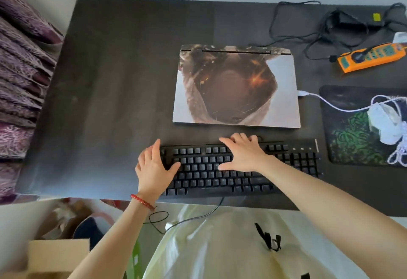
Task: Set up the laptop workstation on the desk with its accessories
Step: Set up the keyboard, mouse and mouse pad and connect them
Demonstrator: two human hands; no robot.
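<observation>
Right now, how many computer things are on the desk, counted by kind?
Laptop, lid closed: 1
Keyboard, both hands on it: 1
Mouse, white: 1
Mouse pad: 1
Power strip, orange: 1
Power adapter, black: 1
Total: 6

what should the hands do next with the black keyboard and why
Probably plug in the black mechanical keyboard. Its thin black cable hangs loose off the front edge of the dark desk, while the closed laptop with the printed lid already has the white mouse cable at its right side. The left hand and right hand rest flat on the keyboard.
</observation>
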